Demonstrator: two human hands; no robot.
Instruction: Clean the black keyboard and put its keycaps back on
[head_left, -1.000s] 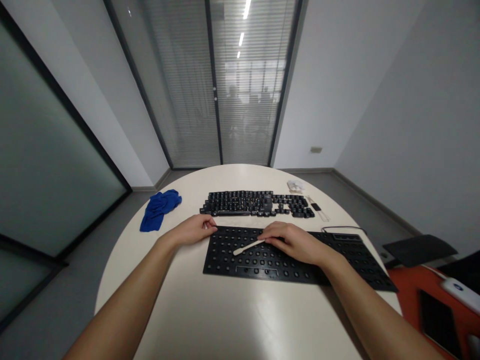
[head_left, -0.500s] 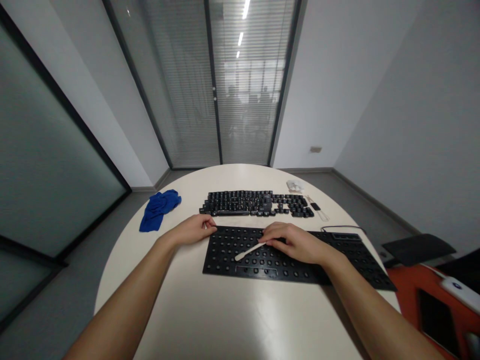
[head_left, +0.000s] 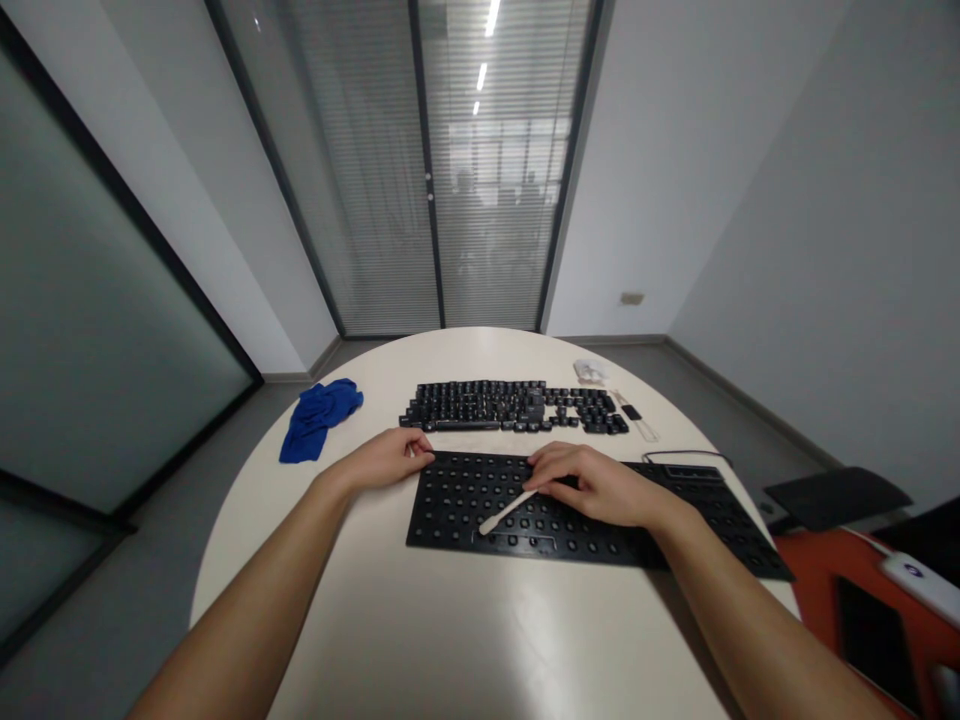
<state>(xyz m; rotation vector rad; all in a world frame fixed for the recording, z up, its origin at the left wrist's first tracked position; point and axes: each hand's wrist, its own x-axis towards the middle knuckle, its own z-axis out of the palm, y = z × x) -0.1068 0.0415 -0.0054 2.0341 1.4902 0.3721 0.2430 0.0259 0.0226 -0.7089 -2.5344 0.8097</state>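
Observation:
A black keyboard base (head_left: 457, 505) without keycaps lies across the table in front of me. My left hand (head_left: 390, 457) is at its far left corner, thumb and fingers pinched at the edge. My right hand (head_left: 589, 482) rests over the middle of the base and holds a slim white swab (head_left: 506, 513) between thumb and fingers. The swab slants down to the left, its wider tip among the key posts near the front edge. Behind the base, loose black keycaps (head_left: 472, 405) are laid out in keyboard order.
A crumpled blue cloth (head_left: 319, 418) lies at the left of the round white table (head_left: 420, 635). At the back right are a clear packet (head_left: 591, 371) and a wire keycap puller (head_left: 634, 413). A cable (head_left: 686, 455) runs behind the base. An orange chair seat (head_left: 817, 590) holds a phone (head_left: 874, 635).
My right hand has shifted slightly right, and the swab's tip has moved right and nearer to me. My left hand has stayed at the corner.

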